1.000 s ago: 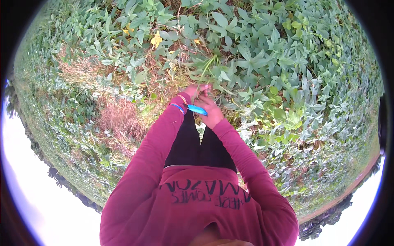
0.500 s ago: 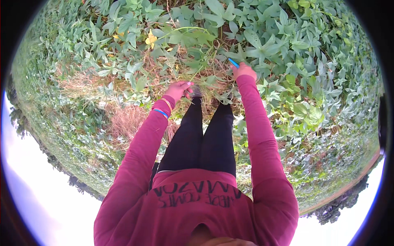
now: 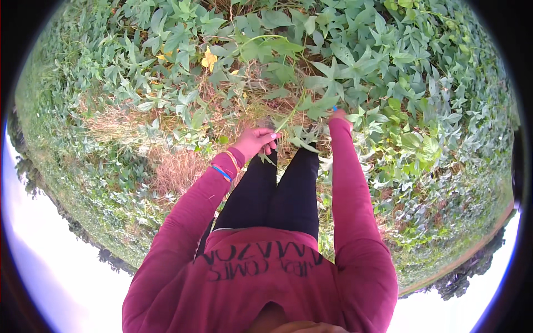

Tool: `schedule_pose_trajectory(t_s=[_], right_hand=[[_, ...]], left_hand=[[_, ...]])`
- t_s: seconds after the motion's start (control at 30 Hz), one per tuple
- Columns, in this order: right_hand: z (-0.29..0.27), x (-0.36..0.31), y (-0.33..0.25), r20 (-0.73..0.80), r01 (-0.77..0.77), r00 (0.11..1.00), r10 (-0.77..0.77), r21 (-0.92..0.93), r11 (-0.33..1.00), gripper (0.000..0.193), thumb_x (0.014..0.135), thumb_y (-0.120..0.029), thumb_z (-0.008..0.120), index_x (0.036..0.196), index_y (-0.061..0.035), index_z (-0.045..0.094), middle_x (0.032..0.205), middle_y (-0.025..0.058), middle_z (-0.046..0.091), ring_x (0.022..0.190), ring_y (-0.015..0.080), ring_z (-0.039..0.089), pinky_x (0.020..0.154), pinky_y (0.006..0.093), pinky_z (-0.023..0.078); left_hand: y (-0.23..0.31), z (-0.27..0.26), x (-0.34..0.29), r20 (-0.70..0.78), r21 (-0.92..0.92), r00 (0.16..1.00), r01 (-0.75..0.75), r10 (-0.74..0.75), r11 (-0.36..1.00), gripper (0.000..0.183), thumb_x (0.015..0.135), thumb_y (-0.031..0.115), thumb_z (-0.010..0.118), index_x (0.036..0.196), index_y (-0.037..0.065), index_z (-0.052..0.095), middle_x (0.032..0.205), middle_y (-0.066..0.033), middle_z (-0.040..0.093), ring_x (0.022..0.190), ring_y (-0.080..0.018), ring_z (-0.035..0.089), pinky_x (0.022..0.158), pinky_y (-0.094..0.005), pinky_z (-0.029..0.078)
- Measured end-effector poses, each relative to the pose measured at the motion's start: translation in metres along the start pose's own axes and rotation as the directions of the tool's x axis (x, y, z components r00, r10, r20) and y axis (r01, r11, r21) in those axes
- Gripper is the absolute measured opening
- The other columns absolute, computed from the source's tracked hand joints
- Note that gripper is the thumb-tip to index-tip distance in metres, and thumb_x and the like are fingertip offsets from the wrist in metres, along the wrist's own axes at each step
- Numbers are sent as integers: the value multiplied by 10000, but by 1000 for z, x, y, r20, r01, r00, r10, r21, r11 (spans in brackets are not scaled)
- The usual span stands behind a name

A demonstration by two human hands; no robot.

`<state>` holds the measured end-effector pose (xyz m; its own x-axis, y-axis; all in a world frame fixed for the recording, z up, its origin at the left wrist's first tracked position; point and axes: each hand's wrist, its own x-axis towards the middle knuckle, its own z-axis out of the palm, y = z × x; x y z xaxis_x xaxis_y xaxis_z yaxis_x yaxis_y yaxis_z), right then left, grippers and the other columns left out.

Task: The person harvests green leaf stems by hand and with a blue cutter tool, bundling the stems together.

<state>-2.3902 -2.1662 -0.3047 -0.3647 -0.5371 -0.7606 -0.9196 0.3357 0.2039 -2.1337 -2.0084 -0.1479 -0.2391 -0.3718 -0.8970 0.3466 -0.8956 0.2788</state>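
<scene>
Green and leafy, the vine (image 3: 298, 106) mid-frame in the head view looks light, bendy and easy to tear; its stem (image 3: 287, 118) seems the best hold. The left hand (image 3: 259, 142) pinches it; the right hand (image 3: 340, 117) grips a blue thing (image 3: 335, 109).

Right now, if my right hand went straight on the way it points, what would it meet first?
Probably the broad green leaves just beyond your right hand and the blue object in its grip, though their height and depth are unclear here.
</scene>
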Motion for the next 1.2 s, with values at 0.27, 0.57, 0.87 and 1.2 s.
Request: schedule_pose_trajectory(t_s=[0.27, 0.57, 0.87, 1.2], right_hand=[[7, -211, 18, 130, -73, 940, -315, 980, 186, 274, 921, -235, 692, 1053, 4, 672, 776, 51, 674, 577, 123, 581, 560, 267, 486], [1, -256, 39, 68, 239, 806, -588, 871, 429, 249, 895, -103, 714, 1129, -17, 709, 836, 4, 655, 666, 68, 555, 613, 227, 456], [-58, -247, -37, -406, 742, 566, -718, 631, 227, 309, 881, -72, 679, 1189, -58, 662, 1071, 83, 648, 935, 203, 622, 821, 337, 496], [-204, -83, -284, -256, 860, 295, -921, -349, 372, 155, 800, -176, 683, 938, -175, 755, 1293, 78, 601, 1198, 324, 539, 1014, 462, 432]], left_hand=[[-42, 53, -49, -2, -10, 1000, -19, 19, 1000, 278, 996, 271, 590, 1202, 85, 607, 890, -20, 706, 738, -76, 639, 670, -231, 485], [34, 2, -79, -331, -107, 937, -155, 112, 982, 394, 1017, 395, 507, 1247, 86, 591, 1088, -17, 593, 925, -138, 593, 843, -320, 516], [88, -51, -100, -550, -86, 681, -622, 484, 778, 203, 1030, 275, 509, 1135, 115, 576, 951, -5, 566, 736, -97, 604, 598, -254, 536], [-20, -95, -111, -306, 47, 945, -106, 116, 993, 315, 1032, 312, 507, 1267, 104, 534, 785, 14, 575, 475, -58, 375, 432, -231, 317]])
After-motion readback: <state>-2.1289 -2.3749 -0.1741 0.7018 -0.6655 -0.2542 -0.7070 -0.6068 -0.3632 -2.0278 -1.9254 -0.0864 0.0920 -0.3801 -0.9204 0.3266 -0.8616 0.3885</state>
